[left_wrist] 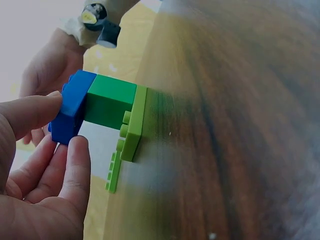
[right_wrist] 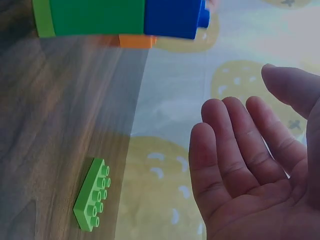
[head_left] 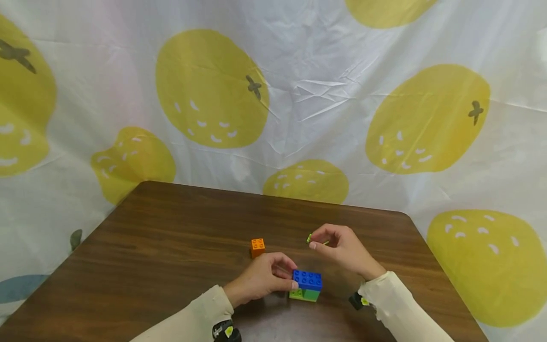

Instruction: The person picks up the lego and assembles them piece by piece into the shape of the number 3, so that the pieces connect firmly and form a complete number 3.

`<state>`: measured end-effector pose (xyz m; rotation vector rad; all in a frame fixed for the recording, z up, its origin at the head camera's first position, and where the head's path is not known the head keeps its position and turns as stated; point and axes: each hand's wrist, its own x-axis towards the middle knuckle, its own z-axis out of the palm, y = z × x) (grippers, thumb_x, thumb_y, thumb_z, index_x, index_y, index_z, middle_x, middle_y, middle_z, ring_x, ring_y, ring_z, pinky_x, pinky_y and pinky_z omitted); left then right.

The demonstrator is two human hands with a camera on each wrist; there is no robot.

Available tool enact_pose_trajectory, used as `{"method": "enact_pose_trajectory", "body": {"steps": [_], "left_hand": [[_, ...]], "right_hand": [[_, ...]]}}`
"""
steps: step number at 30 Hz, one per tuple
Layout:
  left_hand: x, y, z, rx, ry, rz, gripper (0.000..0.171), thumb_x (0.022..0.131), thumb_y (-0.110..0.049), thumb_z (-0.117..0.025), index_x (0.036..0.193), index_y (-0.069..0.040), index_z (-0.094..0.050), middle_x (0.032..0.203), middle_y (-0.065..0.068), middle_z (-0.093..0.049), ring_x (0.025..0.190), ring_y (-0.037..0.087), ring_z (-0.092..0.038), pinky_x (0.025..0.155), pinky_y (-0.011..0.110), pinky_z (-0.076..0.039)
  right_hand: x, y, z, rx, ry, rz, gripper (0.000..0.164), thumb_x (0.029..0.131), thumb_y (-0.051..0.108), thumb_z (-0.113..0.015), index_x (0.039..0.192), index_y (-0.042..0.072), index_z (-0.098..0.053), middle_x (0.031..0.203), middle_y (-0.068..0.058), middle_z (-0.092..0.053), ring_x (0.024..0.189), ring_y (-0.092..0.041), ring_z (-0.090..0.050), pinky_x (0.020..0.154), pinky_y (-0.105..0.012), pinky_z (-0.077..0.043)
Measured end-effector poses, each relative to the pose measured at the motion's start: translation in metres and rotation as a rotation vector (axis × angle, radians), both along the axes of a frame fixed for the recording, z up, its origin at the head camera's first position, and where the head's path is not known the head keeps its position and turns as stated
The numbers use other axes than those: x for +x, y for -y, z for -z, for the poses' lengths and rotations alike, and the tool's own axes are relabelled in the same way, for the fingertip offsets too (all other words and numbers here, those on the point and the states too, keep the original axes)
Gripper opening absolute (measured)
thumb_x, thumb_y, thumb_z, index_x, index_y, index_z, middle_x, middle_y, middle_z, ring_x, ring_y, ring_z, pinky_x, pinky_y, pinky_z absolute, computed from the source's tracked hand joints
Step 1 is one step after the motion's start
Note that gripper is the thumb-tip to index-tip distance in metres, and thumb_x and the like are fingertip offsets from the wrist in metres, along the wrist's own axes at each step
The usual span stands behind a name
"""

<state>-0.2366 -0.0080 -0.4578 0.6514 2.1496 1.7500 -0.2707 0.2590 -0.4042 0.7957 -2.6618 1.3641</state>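
Note:
A small stack rises from the table: a lime-green base plate (left_wrist: 134,132), a green brick (left_wrist: 110,102) on one end of it, and a blue eight-stud brick (head_left: 306,279) on top, overhanging the plate's bare studs. My left hand (head_left: 267,278) pinches the blue brick between thumb and fingers. To the right and farther back is my right hand (head_left: 342,244), its fingers loosely bent with nothing held. Under it lies a loose lime-green studded plate (right_wrist: 92,197), studs up, partly hidden by the fingers in the head view.
An orange brick (head_left: 258,247) stands behind my left hand. The brown wood-grain table (head_left: 192,228) ends at a white curtain (head_left: 307,109) printed with yellow fruit.

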Motion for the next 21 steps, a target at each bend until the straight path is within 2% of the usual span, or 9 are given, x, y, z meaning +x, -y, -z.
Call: {"method": "enact_pose_trajectory", "body": {"steps": [6,12,17,21], "left_hand": [[0.000,0.000,0.002,-0.003,0.009,0.005,0.028,0.087,-0.014,-0.088,0.111,-0.012,-0.073,0.108,0.003,-0.075,0.098,0.018,-0.073,0.088,0.038,-0.063],[0.000,0.001,0.001,0.001,0.019,0.012,0.027,0.087,-0.013,-0.087,0.111,-0.012,-0.073,0.108,0.003,-0.075,0.098,0.019,-0.074,0.089,0.038,-0.062],[0.000,0.002,0.002,-0.001,0.014,0.007,0.028,0.088,-0.014,-0.087,0.111,-0.012,-0.073,0.109,0.003,-0.075,0.098,0.018,-0.074,0.088,0.038,-0.063],[0.000,0.002,0.001,0.005,0.007,0.007,0.030,0.088,-0.014,-0.087,0.114,-0.009,-0.073,0.110,0.005,-0.076,0.097,0.017,-0.074,0.086,0.035,-0.063]], "right_hand": [[-0.018,-0.001,0.006,-0.011,0.042,0.057,0.022,0.096,0.030,-0.079,0.112,0.014,-0.076,0.103,-0.008,-0.079,0.091,-0.043,-0.074,0.075,-0.032,-0.062],[-0.033,0.000,0.011,-0.002,0.051,0.106,0.024,0.097,0.033,-0.079,0.112,0.014,-0.075,0.103,-0.006,-0.078,0.092,-0.043,-0.071,0.074,-0.035,-0.061],[-0.042,0.011,0.008,0.017,0.051,0.081,0.025,0.096,0.035,-0.079,0.112,0.017,-0.076,0.103,-0.005,-0.078,0.095,-0.044,-0.072,0.077,-0.033,-0.060],[-0.048,0.024,0.005,0.027,0.038,0.052,0.023,0.096,0.035,-0.079,0.112,0.019,-0.076,0.103,-0.003,-0.078,0.094,-0.042,-0.073,0.078,-0.039,-0.062]]}}
